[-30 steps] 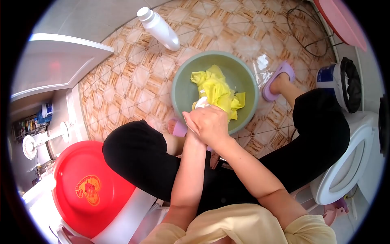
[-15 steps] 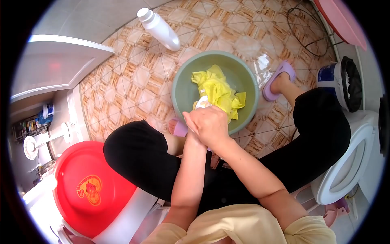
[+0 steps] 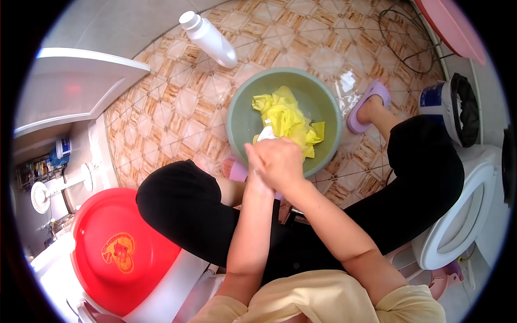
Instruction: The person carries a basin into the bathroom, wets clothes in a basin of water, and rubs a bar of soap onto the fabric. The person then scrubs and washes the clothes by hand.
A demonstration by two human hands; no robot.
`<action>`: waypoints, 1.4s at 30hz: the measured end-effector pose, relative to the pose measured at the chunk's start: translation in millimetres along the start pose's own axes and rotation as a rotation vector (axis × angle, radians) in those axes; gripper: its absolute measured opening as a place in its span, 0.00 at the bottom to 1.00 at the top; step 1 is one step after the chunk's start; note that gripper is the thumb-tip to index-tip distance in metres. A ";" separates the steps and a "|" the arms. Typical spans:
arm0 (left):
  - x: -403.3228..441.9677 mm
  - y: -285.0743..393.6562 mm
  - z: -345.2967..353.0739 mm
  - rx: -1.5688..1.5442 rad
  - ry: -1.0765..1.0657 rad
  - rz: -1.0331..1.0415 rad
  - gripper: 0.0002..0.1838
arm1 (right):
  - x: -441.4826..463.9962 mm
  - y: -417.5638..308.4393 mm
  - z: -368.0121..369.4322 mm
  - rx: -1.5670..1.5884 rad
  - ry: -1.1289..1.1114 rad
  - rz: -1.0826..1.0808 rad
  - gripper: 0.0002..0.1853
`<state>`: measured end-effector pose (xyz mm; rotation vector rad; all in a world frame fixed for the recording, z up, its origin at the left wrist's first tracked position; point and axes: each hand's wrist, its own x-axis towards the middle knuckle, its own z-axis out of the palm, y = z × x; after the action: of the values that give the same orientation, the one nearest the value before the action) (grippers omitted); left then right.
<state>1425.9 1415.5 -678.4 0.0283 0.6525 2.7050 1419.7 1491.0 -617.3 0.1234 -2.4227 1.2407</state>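
My left hand (image 3: pixel 256 168) and my right hand (image 3: pixel 281 163) are pressed together above the near rim of a green basin (image 3: pixel 242 86). The right one lies over the left and hides most of its fingers. Just beyond them a small white piece (image 3: pixel 266 134) shows, partly hidden, and I cannot make out whether it is held. A crumpled yellow cloth (image 3: pixel 288 117) lies in the basin, beyond my hands.
A white bottle (image 3: pixel 212 42) is on the tiled floor (image 3: pixel 161 107) beyond the basin. At the left are a red basin (image 3: pixel 118 242) and a white door (image 3: pixel 75 86). A bucket with a black liner (image 3: pixel 444 105) and a toilet (image 3: pixel 463 226) are at the right.
My clasped hands have shifted slightly against each other, and the white piece beyond them looks a little different in shape. The yellow cloth has stayed in place.
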 end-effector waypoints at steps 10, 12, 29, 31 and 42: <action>-7.4 -6.8 -25.8 0.090 0.108 -0.084 0.19 | 1.2 11.2 2.7 0.013 0.026 -0.066 0.21; 7.2 6.0 31.5 0.169 0.728 -0.345 0.19 | 11.1 36.8 -2.2 -0.048 -0.110 0.374 0.17; 8.4 5.4 31.6 0.241 0.761 -0.283 0.15 | 4.9 35.9 1.1 -0.080 -0.096 0.394 0.17; -2.0 1.2 11.0 0.091 0.351 -0.123 0.15 | -7.9 3.3 6.5 -0.001 -0.027 0.205 0.18; -7.1 0.9 -16.8 -0.090 0.182 -0.137 0.17 | 1.5 19.6 6.7 0.112 0.057 0.073 0.20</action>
<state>1430.5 1405.0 -692.5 -0.2777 0.5608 2.6201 1411.0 1497.7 -635.0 0.0312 -2.3287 1.3932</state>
